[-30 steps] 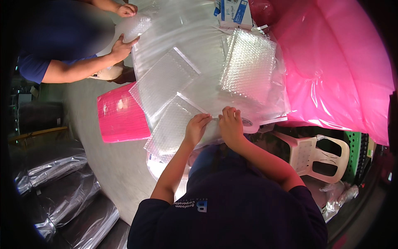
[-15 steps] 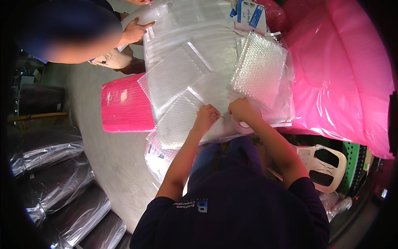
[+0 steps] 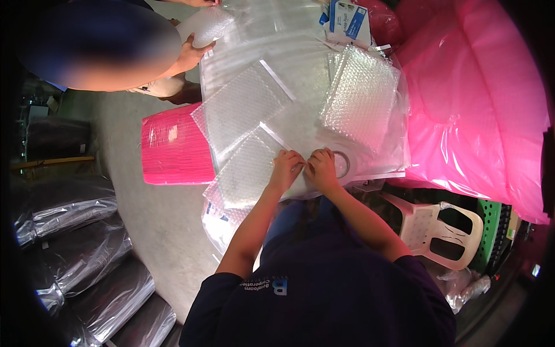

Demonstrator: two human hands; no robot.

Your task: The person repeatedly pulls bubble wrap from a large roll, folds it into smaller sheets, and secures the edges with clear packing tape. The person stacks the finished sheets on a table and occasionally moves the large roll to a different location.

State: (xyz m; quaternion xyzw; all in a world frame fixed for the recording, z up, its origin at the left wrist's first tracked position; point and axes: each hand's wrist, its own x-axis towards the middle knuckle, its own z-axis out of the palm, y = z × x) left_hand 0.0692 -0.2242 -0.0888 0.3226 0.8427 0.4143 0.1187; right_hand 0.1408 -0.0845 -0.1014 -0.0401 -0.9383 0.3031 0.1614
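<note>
Close together at the table's near edge, my left hand [image 3: 287, 169] and my right hand [image 3: 321, 169] are both pinched, fingertips almost touching. Something thin seems to be between them, too small to make out. A tape roll [image 3: 347, 164] lies flat just right of my right hand. Beside my left hand is a clear bubble wrap pouch [image 3: 245, 168] with a white strip along one edge. A second bubble wrap pouch [image 3: 245, 104] lies beyond it, partly overlapping. Farther right sits a stack of bubble wrap pouches [image 3: 363, 95].
Across the table a co-worker's hand [image 3: 193, 55] handles bubble wrap [image 3: 211, 26]. A blue-and-white box [image 3: 348, 23] stands at the far right. Large pink plastic-wrapped bulk [image 3: 474, 104] borders the right side. A pink bundle [image 3: 176, 144] is left; a beige chair [image 3: 425, 231] is near right.
My right hand has moved left and nearer, off the tape roll, to meet my left hand. The roll is now fully uncovered. The co-worker's hands and bubble wrap have shifted.
</note>
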